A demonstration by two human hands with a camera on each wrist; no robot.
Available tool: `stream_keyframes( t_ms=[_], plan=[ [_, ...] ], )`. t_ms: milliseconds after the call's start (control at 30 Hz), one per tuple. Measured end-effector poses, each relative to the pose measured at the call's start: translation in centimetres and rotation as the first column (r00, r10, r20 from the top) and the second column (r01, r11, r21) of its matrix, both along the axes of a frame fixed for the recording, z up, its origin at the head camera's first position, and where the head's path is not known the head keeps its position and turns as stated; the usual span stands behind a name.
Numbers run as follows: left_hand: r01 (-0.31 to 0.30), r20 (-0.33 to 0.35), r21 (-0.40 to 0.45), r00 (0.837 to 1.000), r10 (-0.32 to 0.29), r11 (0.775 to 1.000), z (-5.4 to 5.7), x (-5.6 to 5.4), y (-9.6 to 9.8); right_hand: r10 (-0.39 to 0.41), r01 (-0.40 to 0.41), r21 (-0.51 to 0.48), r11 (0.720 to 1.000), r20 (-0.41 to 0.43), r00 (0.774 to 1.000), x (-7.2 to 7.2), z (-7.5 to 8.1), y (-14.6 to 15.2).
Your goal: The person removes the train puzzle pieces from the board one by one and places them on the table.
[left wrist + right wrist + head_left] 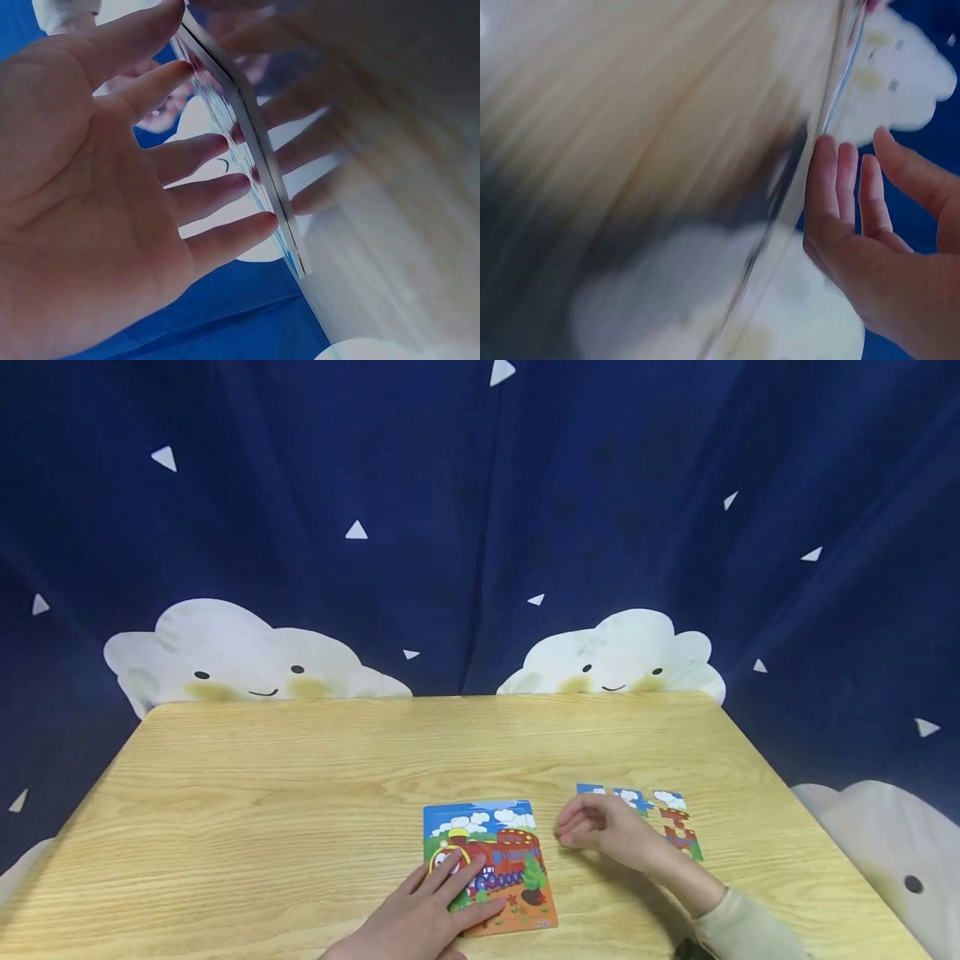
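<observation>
A square picture board (516,853), showing a red train under a blue sky, lies flat near the table's front edge. My left hand (424,912) rests on its lower left part with the fingers spread and straight. In the left wrist view, the fingertips of the left hand (120,195) touch the face of the board, whose layered edge (259,154) shows. Between the board and several loose jigsaw pieces (669,800), my right hand (621,832) is held with loosely bent fingers. The right wrist view shows the right hand (885,251) holding nothing, its thumb apart. The right hand partly hides the pieces.
A wooden table (300,768) extends to the left and behind the board. A dark blue curtain (420,468) with white triangles and smiling clouds (247,656) hangs beyond the table's edges.
</observation>
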State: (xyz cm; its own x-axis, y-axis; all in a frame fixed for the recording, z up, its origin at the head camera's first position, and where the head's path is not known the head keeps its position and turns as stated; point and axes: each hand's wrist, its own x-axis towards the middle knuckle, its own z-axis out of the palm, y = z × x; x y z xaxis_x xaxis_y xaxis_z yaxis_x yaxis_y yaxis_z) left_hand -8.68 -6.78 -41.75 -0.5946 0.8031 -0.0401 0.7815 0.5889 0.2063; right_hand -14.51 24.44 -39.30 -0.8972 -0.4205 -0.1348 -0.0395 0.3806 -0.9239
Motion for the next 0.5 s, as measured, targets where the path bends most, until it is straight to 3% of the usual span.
stream_keyframes(
  t_ms=[167,500],
  plan=[
    [0.002,-0.048,0.008,0.999,-0.002,1.0,-0.2,0.4,-0.1,0.032,-0.028,-0.089,0.996,0.049,0.998,-0.4,-0.4,-4.5],
    [-0.002,0.063,0.007,0.998,0.001,1.0,-1.1,1.3,-1.1,0.025,-0.007,-0.143,0.99,0.128,0.992,-0.6,-0.6,-7.3]
  ],
)
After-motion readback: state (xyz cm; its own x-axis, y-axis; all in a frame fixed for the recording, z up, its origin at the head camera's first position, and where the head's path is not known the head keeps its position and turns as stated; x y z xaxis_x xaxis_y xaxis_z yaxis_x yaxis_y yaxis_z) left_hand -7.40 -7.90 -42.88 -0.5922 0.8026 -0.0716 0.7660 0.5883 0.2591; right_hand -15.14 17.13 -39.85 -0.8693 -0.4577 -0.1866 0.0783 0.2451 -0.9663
